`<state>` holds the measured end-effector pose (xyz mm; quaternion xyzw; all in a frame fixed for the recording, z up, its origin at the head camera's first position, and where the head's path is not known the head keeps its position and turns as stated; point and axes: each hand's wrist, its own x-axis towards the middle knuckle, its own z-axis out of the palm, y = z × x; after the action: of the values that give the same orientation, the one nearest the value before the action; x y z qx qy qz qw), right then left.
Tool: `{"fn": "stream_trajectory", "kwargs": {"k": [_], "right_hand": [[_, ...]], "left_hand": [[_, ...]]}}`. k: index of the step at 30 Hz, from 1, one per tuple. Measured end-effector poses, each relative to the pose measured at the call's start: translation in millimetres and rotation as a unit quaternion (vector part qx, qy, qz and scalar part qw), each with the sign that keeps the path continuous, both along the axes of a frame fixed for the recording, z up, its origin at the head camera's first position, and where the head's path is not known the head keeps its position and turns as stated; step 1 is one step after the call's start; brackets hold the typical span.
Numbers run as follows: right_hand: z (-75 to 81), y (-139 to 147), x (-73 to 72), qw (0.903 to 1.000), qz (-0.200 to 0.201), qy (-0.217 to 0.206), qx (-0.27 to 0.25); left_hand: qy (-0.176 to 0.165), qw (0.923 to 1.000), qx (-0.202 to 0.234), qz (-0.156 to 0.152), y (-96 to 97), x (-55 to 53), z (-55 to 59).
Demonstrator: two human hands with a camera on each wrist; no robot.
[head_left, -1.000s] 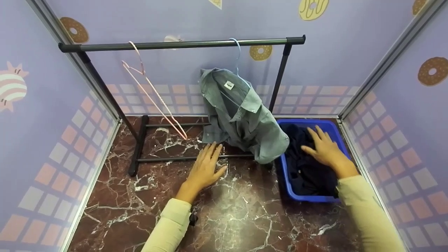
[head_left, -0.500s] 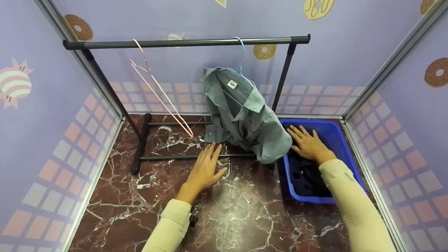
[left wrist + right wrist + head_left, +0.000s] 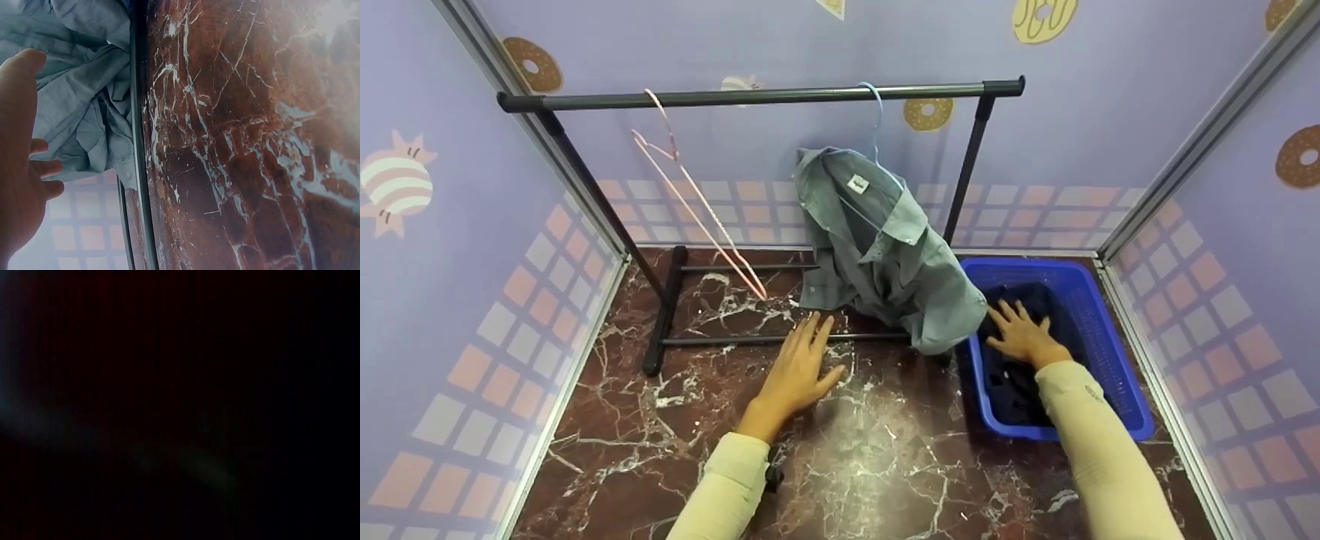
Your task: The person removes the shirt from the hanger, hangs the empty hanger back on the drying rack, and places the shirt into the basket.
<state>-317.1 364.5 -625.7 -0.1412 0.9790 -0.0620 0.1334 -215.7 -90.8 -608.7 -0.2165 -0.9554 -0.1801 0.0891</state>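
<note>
In the head view a grey-green collared shirt [image 3: 877,247] hangs from a blue hanger [image 3: 877,120] on the black rail, its lower part bunched toward the basket. My left hand [image 3: 795,375], fingers straight, is held in front of the shirt's lower edge and grips nothing. In the left wrist view that hand [image 3: 19,163] appears beside the shirt's folds. My right hand [image 3: 1024,337] lies with spread fingers on dark navy clothing [image 3: 1020,397] inside a blue plastic basket [image 3: 1110,352]. The right wrist view is almost black and shows no detail.
A pink hanger [image 3: 701,206] hangs bare at the left of the rack's rail [image 3: 780,95]. The rack's base bars [image 3: 735,340] cross the dark marbled floor [image 3: 877,457]. Purple patterned walls [image 3: 1207,262] enclose both sides and the back.
My right hand has moved left within the basket, and the dark clothing there has shifted, baring more of the basket's right side. The left hand has stayed nearly still.
</note>
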Motion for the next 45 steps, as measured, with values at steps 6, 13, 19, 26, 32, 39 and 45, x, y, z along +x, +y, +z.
{"fn": "stream_trajectory", "kwargs": {"k": [6,13,19,26,32,39,45], "right_hand": [[-10.2,-1,7.1,0.9993,-0.014,-0.034,-0.006],[-12.9,-2,11.5,0.9972,-0.017,-0.07,-0.02],[-4.1,1,14.8,0.9971,-0.019,-0.067,-0.032],[14.3,4,20.2,0.9961,-0.002,-0.021,-0.085],[36.8,10,27.9,0.991,0.005,0.021,-0.132],[64.2,8,34.4,0.98,0.02,0.075,-0.183],[86.6,-1,42.4,0.9715,0.018,0.105,-0.212]], "left_hand": [[0.0,1.0,0.003,-0.002,-0.3,1.2,1.3],[0.025,0.9997,0.0,0.003,-3.7,3.4,-0.3],[0.029,0.9995,-0.008,-0.003,-2.6,4.0,0.8],[0.041,0.999,-0.018,0.001,-2.2,1.6,11.1],[0.052,0.9986,-0.003,-0.004,-0.7,0.9,21.1],[0.069,0.9976,0.003,0.003,2.0,-2.7,35.3],[0.081,0.9965,0.019,0.004,6.7,-5.1,50.2]]}}
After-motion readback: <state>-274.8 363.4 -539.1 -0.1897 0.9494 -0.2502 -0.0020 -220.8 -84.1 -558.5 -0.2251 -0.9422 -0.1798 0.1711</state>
